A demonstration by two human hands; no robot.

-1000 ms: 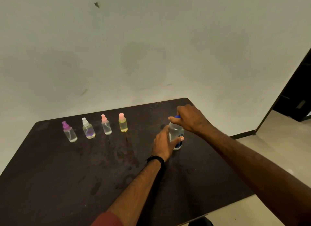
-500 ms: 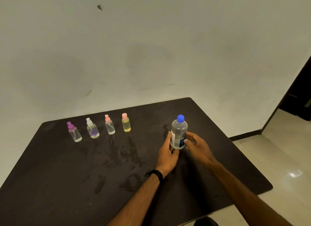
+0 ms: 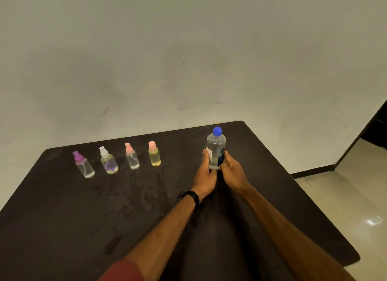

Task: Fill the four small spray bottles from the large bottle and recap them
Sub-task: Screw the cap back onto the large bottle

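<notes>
Behind a dark table [image 3: 62, 228] rises a plain pale wall [image 3: 188, 50], with a tiled floor [image 3: 345, 197] to the right. We hold the bottle [image 3: 215, 150] between both hands near the table's far right corner. Our left hand [image 3: 206, 173], with a black band [image 3: 193, 197] at the wrist, wraps its fingers round the bottle's left side, and our right hand [image 3: 232, 172] grips the lower right side, thumb up along the label. We see the bottle upright, its base hidden by our hands, so we cannot tell whether it rests on the table. It is clear, with a dark blue and white label, and its blue cap [image 3: 217, 131] is on. To the far left stand four spray bottles in a row, well apart from our hands and all capped: the purple one [image 3: 83, 165], the white one [image 3: 108, 160], the pink one [image 3: 132, 156], and the yellow one [image 3: 154, 154] with a pink cap, nearest the bottle.
</notes>
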